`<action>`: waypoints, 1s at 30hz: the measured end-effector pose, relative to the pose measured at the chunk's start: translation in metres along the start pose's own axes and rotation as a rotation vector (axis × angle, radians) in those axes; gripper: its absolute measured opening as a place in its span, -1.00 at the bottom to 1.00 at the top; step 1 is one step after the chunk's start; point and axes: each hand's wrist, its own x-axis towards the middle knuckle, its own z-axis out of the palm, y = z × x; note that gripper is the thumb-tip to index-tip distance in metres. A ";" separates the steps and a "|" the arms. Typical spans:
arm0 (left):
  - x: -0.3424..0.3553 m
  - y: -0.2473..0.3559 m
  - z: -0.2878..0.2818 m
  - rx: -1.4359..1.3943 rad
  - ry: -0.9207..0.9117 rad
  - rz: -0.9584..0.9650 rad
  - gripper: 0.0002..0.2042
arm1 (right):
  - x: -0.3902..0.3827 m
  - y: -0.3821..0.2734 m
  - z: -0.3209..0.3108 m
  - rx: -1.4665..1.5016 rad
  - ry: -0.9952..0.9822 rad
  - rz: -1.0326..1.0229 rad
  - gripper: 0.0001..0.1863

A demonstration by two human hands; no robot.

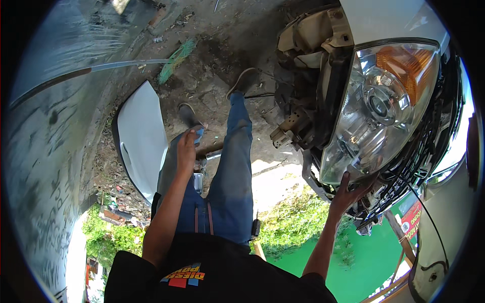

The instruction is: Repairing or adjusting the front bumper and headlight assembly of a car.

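My right hand [350, 190] reaches up with fingers spread and presses on the lower edge of a large clear headlight [376, 108] with an orange indicator lens. The headlight sits in the stripped front corner of a white car [384, 17], where bare brackets and metal parts [295, 126] are exposed. My left hand [186, 145] lies on my left knee, fingers bent over the blue jeans [235, 171], with nothing clearly in it. A shiny metal tool [198, 180] shows between my legs, just below that hand.
A white body panel [141, 139] lies on the dirt ground to my left. A grey, scratched car body [43, 131] curves along the far left. Green mesh [177, 56] lies on the ground beyond. Plants [290, 222] and a green surface [364, 262] are near me.
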 end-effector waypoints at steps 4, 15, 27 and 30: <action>-0.008 -0.081 -0.079 0.173 -0.061 -0.109 -0.55 | 0.001 0.027 0.052 0.030 0.209 -0.119 0.15; -0.024 -0.141 -0.069 0.434 -0.102 0.025 -0.71 | 0.006 0.037 0.077 0.075 0.463 -0.239 0.07; -0.005 -0.054 0.214 0.929 -0.521 1.414 -0.25 | 0.001 0.044 0.069 0.304 0.369 -0.299 0.07; 0.007 -0.042 0.267 1.172 -0.557 1.637 -0.28 | -0.011 0.058 0.056 0.386 0.233 -0.308 0.10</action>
